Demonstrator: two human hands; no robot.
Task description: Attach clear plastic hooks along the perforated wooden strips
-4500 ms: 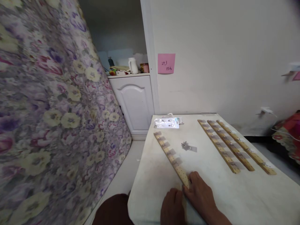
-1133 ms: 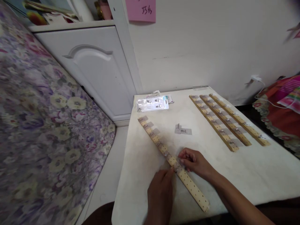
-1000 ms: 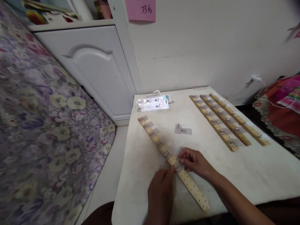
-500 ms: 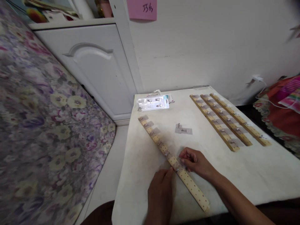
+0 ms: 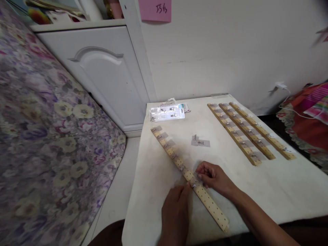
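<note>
A narrow wooden strip (image 5: 212,205) with rows of small holes lies diagonally on the table before me. Clear adhesive hooks (image 5: 167,145) with metal hooks are spaced along its far part. My left hand (image 5: 176,210) is closed at the strip's left edge, its fingertips against the wood. From the other side my right hand (image 5: 214,177) pinches the edge of a clear adhesive hook (image 5: 195,182) lying across the strip, near my left fingertips. Beyond my right hand, two loose clear hooks (image 5: 201,141) rest on the table.
Three similar wooden strips (image 5: 239,135) with hooks lie side by side at the table's right. Blister packs of hooks (image 5: 167,112) sit at the back left of the table (image 5: 153,164). A white cabinet (image 5: 102,78) and floral fabric (image 5: 64,143) stand to the left.
</note>
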